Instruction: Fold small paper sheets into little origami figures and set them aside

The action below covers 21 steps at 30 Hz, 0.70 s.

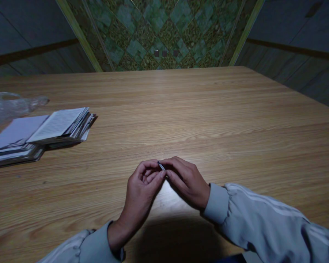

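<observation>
My left hand [142, 188] and my right hand [188, 179] meet above the near middle of the wooden table [197, 106]. Between their fingertips is a short, slim silver rod with a dark upper end [161, 166]; its exact kind is too small to make out. The left thumb and fingers pinch it from one side. From the other side, the right thumb and fingers close on it too. It slants, dark end up and to the left, and its lower part is hidden by the thumbs.
Two stacks of papers or booklets, a left one [19, 131] and a right one [59, 124], lie at the table's left. Behind them is a crumpled clear plastic bag [11, 106]. A green patterned wall [164, 29] stands beyond the far edge.
</observation>
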Motion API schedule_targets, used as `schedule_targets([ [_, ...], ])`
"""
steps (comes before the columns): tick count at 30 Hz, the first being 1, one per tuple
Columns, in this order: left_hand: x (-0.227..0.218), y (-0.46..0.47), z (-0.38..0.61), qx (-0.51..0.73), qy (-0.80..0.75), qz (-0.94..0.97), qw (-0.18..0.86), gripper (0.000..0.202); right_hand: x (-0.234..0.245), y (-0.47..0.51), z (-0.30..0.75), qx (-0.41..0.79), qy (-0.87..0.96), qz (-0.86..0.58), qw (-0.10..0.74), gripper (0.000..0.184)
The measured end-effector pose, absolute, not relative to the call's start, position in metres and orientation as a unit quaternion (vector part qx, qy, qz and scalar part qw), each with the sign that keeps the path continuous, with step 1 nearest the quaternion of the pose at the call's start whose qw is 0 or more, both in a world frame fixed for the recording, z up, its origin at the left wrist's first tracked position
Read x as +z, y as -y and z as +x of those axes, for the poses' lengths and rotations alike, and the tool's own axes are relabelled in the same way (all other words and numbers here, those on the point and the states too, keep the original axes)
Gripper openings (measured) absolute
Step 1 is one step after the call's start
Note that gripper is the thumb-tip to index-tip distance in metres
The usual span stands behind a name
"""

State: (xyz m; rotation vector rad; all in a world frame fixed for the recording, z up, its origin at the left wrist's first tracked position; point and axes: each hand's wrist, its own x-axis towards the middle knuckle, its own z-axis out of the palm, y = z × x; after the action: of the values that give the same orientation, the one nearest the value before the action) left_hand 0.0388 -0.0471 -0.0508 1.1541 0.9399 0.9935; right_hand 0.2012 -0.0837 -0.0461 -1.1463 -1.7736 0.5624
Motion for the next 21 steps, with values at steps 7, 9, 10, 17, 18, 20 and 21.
schedule_targets([
  [7, -0.0467, 0.0502, 0.0403, 0.429, -0.406, 0.531, 0.608, 0.024, -0.0438, 0.0848, 0.2009, 0.215, 0.719, -0.469, 0.466, 0.027],
  [9, -0.0463, 0.0517, 0.0410, 0.429, -0.401, 0.545, 0.598, 0.022, -0.0434, 0.0853, 0.2010, 0.211, 0.720, -0.470, 0.465, 0.026],
  [10, -0.0464, 0.0524, 0.0414, 0.430, -0.398, 0.553, 0.592, 0.020, -0.0432, 0.0854, 0.2010, 0.211, 0.719, -0.471, 0.466, 0.026],
  [17, -0.0495, 0.0536, 0.0424, 0.435, -0.388, 0.577, 0.571, 0.019, -0.0448, 0.0851, 0.1994, 0.194, 0.721, -0.478, 0.463, 0.027],
  [18, -0.0500, 0.0535, 0.0425, 0.435, -0.388, 0.578, 0.571, 0.019, -0.0452, 0.0852, 0.1990, 0.190, 0.721, -0.480, 0.462, 0.027],
  [20, -0.0509, 0.0533, 0.0428, 0.435, -0.387, 0.578, 0.572, 0.020, -0.0460, 0.0855, 0.1984, 0.187, 0.719, -0.485, 0.461, 0.028],
  [21, -0.0514, 0.0534, 0.0429, 0.436, -0.386, 0.577, 0.572, 0.020, -0.0463, 0.0857, 0.1983, 0.187, 0.717, -0.487, 0.462, 0.028],
])
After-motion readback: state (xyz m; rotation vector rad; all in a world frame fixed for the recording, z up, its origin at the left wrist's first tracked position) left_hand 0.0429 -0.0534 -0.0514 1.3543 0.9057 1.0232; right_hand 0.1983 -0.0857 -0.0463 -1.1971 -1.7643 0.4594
